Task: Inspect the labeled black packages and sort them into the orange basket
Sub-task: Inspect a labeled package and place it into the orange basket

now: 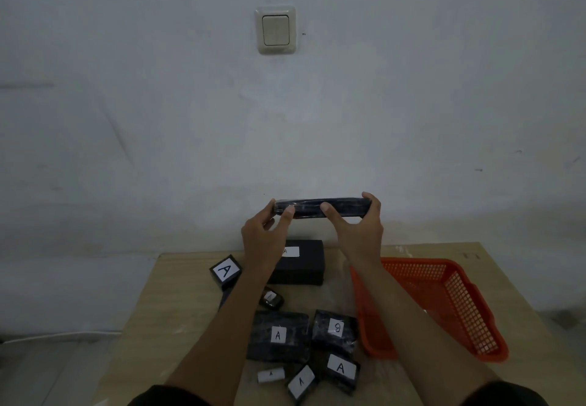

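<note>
A flat black package [309, 208] is held up edge-on in front of the wall, above the table. My left hand [264, 231] grips its left end and my right hand [358, 228] grips its right part, thumbs on the near face. Its label is hidden. The orange basket [444, 304] stands on the right of the table and looks empty. Several black packages lie on the table: a large box marked A [304, 263], a cube marked A [225, 271], a wrapped one marked A [279, 336], one marked B [335, 329].
More small packages marked A [341, 369] lie near the table's front edge, beside a white roll [271, 374]. The wooden table [165, 310] stands against a white wall with a light switch [276, 30]. Grey floor shows to the left.
</note>
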